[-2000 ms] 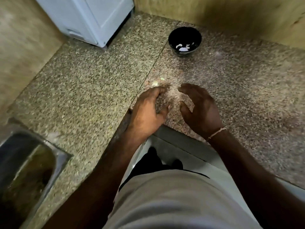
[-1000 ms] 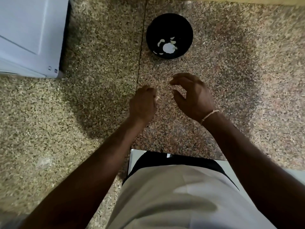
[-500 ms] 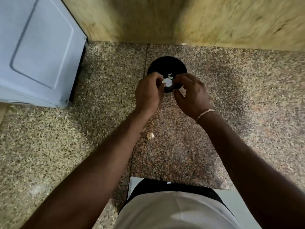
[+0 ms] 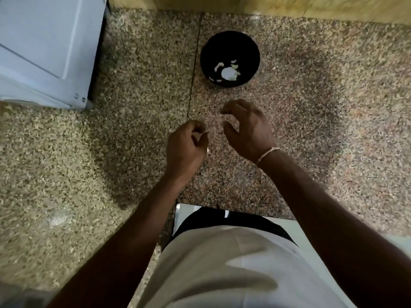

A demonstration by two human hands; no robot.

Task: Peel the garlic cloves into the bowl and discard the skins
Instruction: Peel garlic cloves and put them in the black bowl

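A small pale scrap (image 4: 206, 138), skin or clove unclear, is pinched in the curled left hand (image 4: 185, 150). The right hand (image 4: 246, 130) is held loosely open, empty. If released short of the bowl (image 4: 249, 47), it may be lost on the speckled worktop (image 4: 133, 130).

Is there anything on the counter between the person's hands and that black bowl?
Nothing visible. Only bare speckled counter lies between the left hand, the right hand and the black bowl. The white appliance stands off to the left.

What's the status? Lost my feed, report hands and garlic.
Left hand curled, contents unclear. Right hand open, empty. Peeled cloves in black bowl. Nothing blocking.
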